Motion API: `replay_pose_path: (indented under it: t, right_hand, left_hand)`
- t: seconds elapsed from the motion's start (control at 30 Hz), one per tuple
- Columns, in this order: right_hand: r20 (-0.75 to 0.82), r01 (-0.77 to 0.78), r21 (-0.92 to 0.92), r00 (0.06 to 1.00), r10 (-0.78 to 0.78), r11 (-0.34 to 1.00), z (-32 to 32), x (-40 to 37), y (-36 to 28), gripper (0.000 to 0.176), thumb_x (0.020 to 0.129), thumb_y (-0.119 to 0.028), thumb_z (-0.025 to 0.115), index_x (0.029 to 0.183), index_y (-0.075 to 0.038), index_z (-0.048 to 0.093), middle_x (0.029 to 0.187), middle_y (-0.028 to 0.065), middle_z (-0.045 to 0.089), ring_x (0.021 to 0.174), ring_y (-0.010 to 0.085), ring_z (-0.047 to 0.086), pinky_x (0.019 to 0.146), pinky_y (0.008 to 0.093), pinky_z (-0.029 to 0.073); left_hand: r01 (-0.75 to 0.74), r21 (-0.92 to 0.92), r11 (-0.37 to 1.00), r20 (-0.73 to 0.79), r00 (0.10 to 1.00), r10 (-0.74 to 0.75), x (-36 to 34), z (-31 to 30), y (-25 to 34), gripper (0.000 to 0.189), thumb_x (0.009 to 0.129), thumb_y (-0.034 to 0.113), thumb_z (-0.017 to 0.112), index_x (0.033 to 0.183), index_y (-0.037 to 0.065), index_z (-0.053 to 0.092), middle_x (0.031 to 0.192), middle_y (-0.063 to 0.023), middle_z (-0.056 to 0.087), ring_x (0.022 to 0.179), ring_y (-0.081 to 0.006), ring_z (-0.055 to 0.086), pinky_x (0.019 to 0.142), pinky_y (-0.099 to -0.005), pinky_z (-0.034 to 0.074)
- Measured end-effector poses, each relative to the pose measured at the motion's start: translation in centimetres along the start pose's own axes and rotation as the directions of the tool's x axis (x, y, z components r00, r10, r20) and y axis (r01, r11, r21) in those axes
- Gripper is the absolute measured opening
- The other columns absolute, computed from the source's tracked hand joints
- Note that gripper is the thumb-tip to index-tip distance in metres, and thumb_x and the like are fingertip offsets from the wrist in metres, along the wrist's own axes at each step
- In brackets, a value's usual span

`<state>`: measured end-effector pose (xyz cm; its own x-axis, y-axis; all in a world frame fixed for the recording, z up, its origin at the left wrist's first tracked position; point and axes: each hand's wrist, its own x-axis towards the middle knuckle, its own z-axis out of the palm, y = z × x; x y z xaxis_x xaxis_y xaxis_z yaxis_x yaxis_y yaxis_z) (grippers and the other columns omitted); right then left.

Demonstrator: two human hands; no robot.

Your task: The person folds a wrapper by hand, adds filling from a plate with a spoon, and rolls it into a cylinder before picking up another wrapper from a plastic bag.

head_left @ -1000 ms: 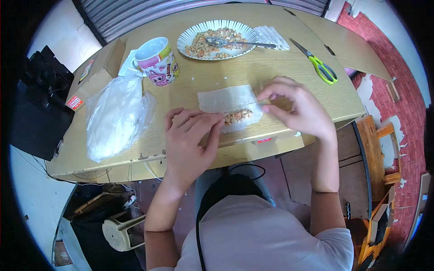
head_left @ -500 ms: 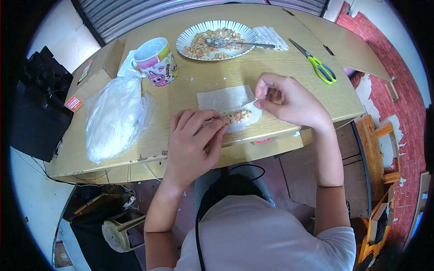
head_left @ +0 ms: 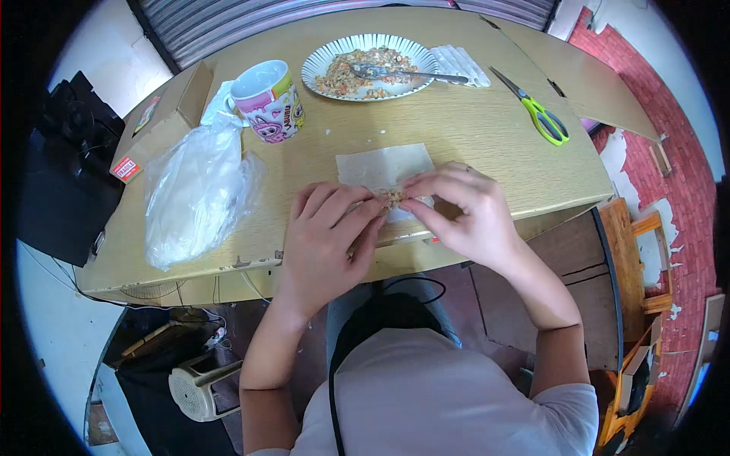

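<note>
A thin, pale spring roll wrapper lies near the table's front edge. Crumbly orange-and-beige filling shows in a strip along its near part, between my hands. My left hand is closed on the left end of the wrapper, fingertips against the filling. At the right end, my right hand pinches the wrapper with thumb and forefinger. My fingers hide both ends of the strip. Beyond them, a fluted white plate holds more filling, with a spoon resting in it.
Several finished rolls lie right of the plate. Green-handled scissors rest farther right. A printed mug, a clear plastic bag and a cardboard box stand on the left. A plastic stool is below the table.
My right hand has come down and left from the wrapper's lifted right corner to the end of the filling. My left hand stays nearly in place.
</note>
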<state>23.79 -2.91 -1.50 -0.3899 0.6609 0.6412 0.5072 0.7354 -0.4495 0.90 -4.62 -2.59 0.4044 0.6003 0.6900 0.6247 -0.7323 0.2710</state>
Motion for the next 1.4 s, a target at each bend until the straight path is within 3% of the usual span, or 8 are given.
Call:
replay_pose_path:
  t: [0.1, 0.2, 0.4, 0.47, 0.57, 0.77, 1.0, 1.4]
  right_hand:
    - [0.026, 0.151, -0.05, 0.988, -0.15, 0.987, -0.4, -0.4, 0.1, 0.013, 0.084, -0.009, 0.079, 0.096, -0.005, 0.076, 0.103, 0.0081, 0.077, 0.097, 0.0268, 0.072, 0.083, 0.0388, 0.057]
    - [0.13, 0.207, -0.153, 0.974, -0.188, 0.966, -1.5, -0.2, 0.1, 0.014, 0.084, -0.011, 0.082, 0.096, -0.006, 0.078, 0.109, 0.0042, 0.078, 0.102, 0.023, 0.073, 0.089, 0.0378, 0.057]
    - [0.281, 0.39, -0.168, 0.899, -0.335, 0.905, -2.6, 0.9, 1.6, 0.018, 0.082, -0.015, 0.08, 0.098, -0.006, 0.078, 0.11, 0.0042, 0.077, 0.102, 0.0249, 0.071, 0.093, 0.0398, 0.056]
    - [0.289, 0.429, -0.197, 0.884, -0.366, 0.881, -2.6, 1.2, 1.7, 0.016, 0.081, -0.014, 0.077, 0.096, -0.007, 0.077, 0.108, 0.0035, 0.076, 0.102, 0.0224, 0.071, 0.093, 0.0385, 0.055]
    - [0.33, 0.488, -0.254, 0.855, -0.4, 0.835, -2.8, 1.6, 1.1, 0.014, 0.079, -0.013, 0.073, 0.092, -0.007, 0.075, 0.105, 0.0032, 0.075, 0.101, 0.0204, 0.07, 0.093, 0.0368, 0.054]
    - [0.356, 0.517, -0.292, 0.84, -0.41, 0.805, -2.8, 1.8, 0.7, 0.016, 0.076, -0.017, 0.074, 0.088, -0.007, 0.073, 0.103, 0.0039, 0.074, 0.101, 0.0209, 0.07, 0.095, 0.0366, 0.051]
    - [0.341, 0.444, -0.287, 0.875, -0.343, 0.849, -2.5, 1.7, 0.1, 0.013, 0.081, -0.018, 0.077, 0.09, -0.01, 0.076, 0.105, 0.0037, 0.074, 0.098, 0.0219, 0.07, 0.096, 0.0415, 0.053]
    - [0.194, 0.416, -0.267, 0.907, -0.374, 0.869, -1.3, 1.1, 1.8, 0.013, 0.085, -0.014, 0.078, 0.095, -0.007, 0.076, 0.098, 0.0033, 0.077, 0.094, 0.0215, 0.073, 0.1, 0.0417, 0.052]
  left_hand:
    - [0.002, 0.006, 1.0, -0.025, 1.0, -0.002, 0.2, -0.2, 0.2, 0.024, 0.08, 0.006, 0.078, 0.103, 0.01, 0.073, 0.107, -0.0062, 0.07, 0.096, -0.0296, 0.065, 0.09, -0.0443, 0.048]
    - [0.008, 0.048, 0.999, 0.037, 0.999, -0.01, 0.1, -0.9, -0.1, 0.021, 0.083, 0.013, 0.076, 0.104, 0.013, 0.071, 0.111, -0.0013, 0.068, 0.103, -0.0244, 0.064, 0.095, -0.0444, 0.046]
    - [-0.149, 0.173, 0.974, 0.254, 0.962, 0.102, 2.0, -3.4, -0.6, 0.015, 0.081, 0.016, 0.08, 0.094, 0.018, 0.073, 0.108, 0.0059, 0.07, 0.105, -0.0201, 0.063, 0.103, -0.0479, 0.04]
    - [-0.252, 0.243, 0.937, 0.351, 0.923, 0.157, 2.5, -3.7, -0.5, 0.012, 0.082, 0.017, 0.077, 0.093, 0.02, 0.074, 0.105, 0.0067, 0.069, 0.106, -0.0178, 0.063, 0.107, -0.0546, 0.038]
    - [-0.364, 0.347, 0.864, 0.345, 0.906, 0.243, 2.5, -3.4, 0.0, 0.013, 0.08, 0.019, 0.076, 0.093, 0.021, 0.074, 0.103, 0.0078, 0.066, 0.106, -0.0151, 0.063, 0.114, -0.0626, 0.033]
    - [-0.389, 0.499, 0.775, 0.338, 0.91, 0.239, 1.4, -2.2, 0.4, 0.016, 0.079, 0.02, 0.075, 0.095, 0.019, 0.073, 0.101, 0.0081, 0.063, 0.105, -0.0121, 0.062, 0.12, -0.0689, 0.025]
    - [-0.237, 0.38, 0.894, 0.208, 0.964, 0.167, 1.5, -1.3, -0.3, 0.011, 0.086, 0.02, 0.073, 0.096, 0.014, 0.072, 0.095, 0.0043, 0.058, 0.101, -0.0137, 0.061, 0.119, -0.073, 0.02]
    - [-0.026, 0.077, 0.997, 0.186, 0.982, 0.012, 1.0, -1.2, -1.1, 0.029, 0.089, 0.021, 0.075, 0.116, 0.013, 0.067, 0.109, -0.0029, 0.067, 0.11, -0.0248, 0.064, 0.121, -0.0581, 0.026]
